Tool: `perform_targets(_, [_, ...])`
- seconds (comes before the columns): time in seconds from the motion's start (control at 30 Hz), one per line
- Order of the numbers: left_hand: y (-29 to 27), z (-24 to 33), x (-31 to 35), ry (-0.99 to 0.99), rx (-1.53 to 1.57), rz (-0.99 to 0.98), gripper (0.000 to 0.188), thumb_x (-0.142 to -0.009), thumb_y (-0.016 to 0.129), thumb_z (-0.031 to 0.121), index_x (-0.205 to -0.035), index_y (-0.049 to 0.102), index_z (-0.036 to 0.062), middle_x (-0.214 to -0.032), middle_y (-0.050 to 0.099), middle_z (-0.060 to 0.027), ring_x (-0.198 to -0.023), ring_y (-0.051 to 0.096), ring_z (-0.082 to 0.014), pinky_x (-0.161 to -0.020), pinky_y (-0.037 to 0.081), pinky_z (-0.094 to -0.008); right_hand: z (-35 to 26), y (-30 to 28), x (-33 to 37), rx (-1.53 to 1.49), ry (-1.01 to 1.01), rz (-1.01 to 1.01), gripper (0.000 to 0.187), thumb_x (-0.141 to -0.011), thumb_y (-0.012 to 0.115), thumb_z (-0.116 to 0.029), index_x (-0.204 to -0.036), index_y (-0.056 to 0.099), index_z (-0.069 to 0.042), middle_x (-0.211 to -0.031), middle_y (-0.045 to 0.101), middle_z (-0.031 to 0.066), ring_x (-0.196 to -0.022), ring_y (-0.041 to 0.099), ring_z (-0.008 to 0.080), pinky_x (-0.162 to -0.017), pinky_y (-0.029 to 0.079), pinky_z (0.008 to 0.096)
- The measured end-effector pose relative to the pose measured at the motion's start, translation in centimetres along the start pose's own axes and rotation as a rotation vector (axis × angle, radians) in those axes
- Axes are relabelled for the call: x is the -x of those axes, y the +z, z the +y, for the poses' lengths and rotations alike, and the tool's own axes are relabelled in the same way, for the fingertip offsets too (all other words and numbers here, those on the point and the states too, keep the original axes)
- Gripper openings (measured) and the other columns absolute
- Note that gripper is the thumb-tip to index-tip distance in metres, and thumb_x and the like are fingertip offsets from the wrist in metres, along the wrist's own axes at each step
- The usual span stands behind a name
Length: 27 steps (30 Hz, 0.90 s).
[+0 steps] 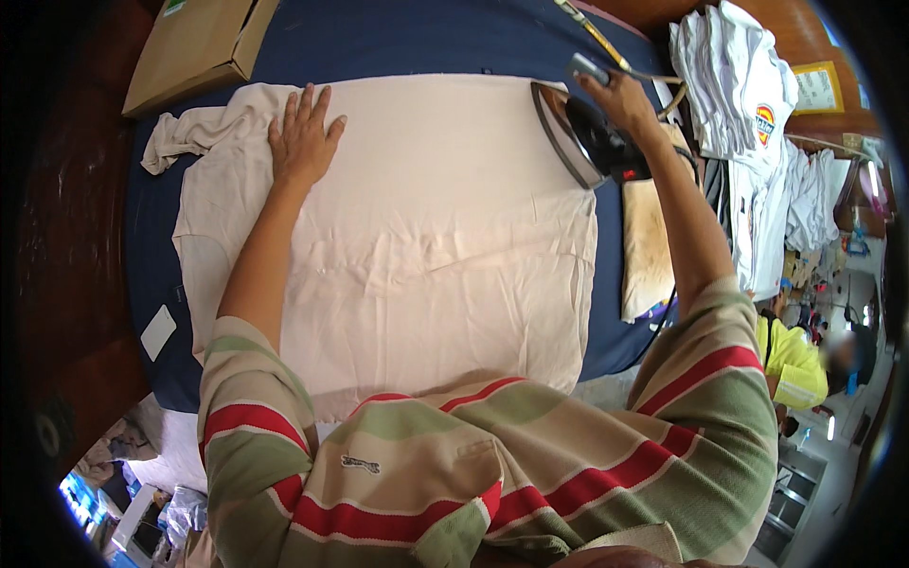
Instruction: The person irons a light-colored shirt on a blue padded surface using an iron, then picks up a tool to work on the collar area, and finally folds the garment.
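A pale cream garment [426, 170] is spread out on a dark blue padded surface [379, 38], its far part smooth and its near part wrinkled. One sleeve [180, 133] lies bunched at the far left. My left hand [305, 134] rests flat on the garment near that sleeve, fingers spread, holding nothing. With my right hand [620, 99] I grip the handle of a clothes iron [587, 133]. The iron sits at the garment's far right edge; whether its plate touches the cloth, I cannot tell.
A cardboard box [194, 52] stands at the far left. White garments [724, 85] are stacked and hanging on the right, near a tan folded cloth [647, 251]. A white card [158, 331] lies at the left. A person in yellow [793, 364] is farther off to the right.
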<state>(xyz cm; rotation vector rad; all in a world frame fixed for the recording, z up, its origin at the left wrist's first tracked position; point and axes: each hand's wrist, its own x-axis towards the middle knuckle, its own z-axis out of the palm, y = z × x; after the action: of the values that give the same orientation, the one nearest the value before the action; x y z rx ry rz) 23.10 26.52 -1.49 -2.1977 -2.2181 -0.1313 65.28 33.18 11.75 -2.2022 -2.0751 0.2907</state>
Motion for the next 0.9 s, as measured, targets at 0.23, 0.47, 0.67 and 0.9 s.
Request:
perform_targets(0.23, [-0.1, 0.0, 0.0, -0.001, 0.001, 0.010, 0.057, -0.092, 0.037, 0.049, -0.143, 0.029, 0.0236, -0.150, 0.021, -0.0008, -0.139, 0.016, -0.0211, -0.109, 0.014, -0.0501, -1.9, 0.8, -0.4, 0.047, -0.377, 0.004, 0.075, -0.076, 0.055, -0.062, -0.112, 0.060, 0.004, -0.088, 0.065, 0.0226, -0.083, 0.065, 0.0333, -0.077, 0.050, 0.0367])
perform_targets(0.47, [-0.1, -1.0, -0.5, 0.021, -0.018, -0.022, 0.057, -0.092, 0.038, 0.048, -0.143, 0.028, 0.0238, -0.150, 0.023, 0.0012, -0.138, 0.019, -0.0209, -0.107, 0.015, -0.0529, -8.6, 2.8, -2.9, 0.106, -0.551, -0.018, 0.070, -0.077, 0.052, -0.066, -0.105, 0.066, -0.004, -0.088, 0.067, 0.0192, -0.076, 0.067, 0.0307, -0.072, 0.053, 0.0353])
perform_targets(0.67, [0.6, -3.4, -0.9, 0.057, -0.073, 0.004, 0.054, -0.093, 0.036, 0.046, -0.143, 0.027, 0.0285, -0.150, 0.024, 0.0054, -0.138, 0.020, -0.0190, -0.106, 0.015, -0.0519, -13.4, 1.7, -1.4, 0.122, -0.506, -0.207, 0.051, -0.077, 0.056, -0.052, -0.098, 0.063, -0.006, -0.087, 0.065, 0.0219, -0.084, 0.064, 0.0332, -0.075, 0.049, 0.0440])
perform_targets(0.9, [1.5, -3.6, -1.3, 0.058, -0.115, 0.031, 0.055, -0.093, 0.034, 0.050, -0.143, 0.024, 0.0314, -0.150, 0.022, 0.0075, -0.138, 0.019, -0.0175, -0.108, 0.013, -0.0520, -8.4, 1.3, 8.7, 0.149, -0.656, -0.290, 0.059, -0.080, 0.052, -0.061, -0.093, 0.059, -0.004, -0.071, 0.063, 0.0214, -0.072, 0.063, 0.0378, -0.067, 0.051, 0.0436])
